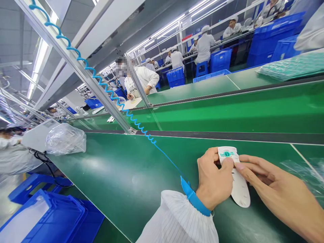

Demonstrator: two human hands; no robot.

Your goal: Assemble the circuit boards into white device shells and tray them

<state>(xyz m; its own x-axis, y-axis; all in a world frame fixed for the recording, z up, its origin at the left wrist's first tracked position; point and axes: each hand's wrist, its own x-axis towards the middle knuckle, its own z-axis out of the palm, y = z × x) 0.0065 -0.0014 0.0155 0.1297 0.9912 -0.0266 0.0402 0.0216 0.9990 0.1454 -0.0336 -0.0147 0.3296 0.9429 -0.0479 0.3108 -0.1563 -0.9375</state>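
Flat white oval part (239, 189), teal emblem up top, btwn both hands' fingers (229, 165).

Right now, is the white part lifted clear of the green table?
No. The white part lies flat on the green table, with the left hand and right hand pressing on it.
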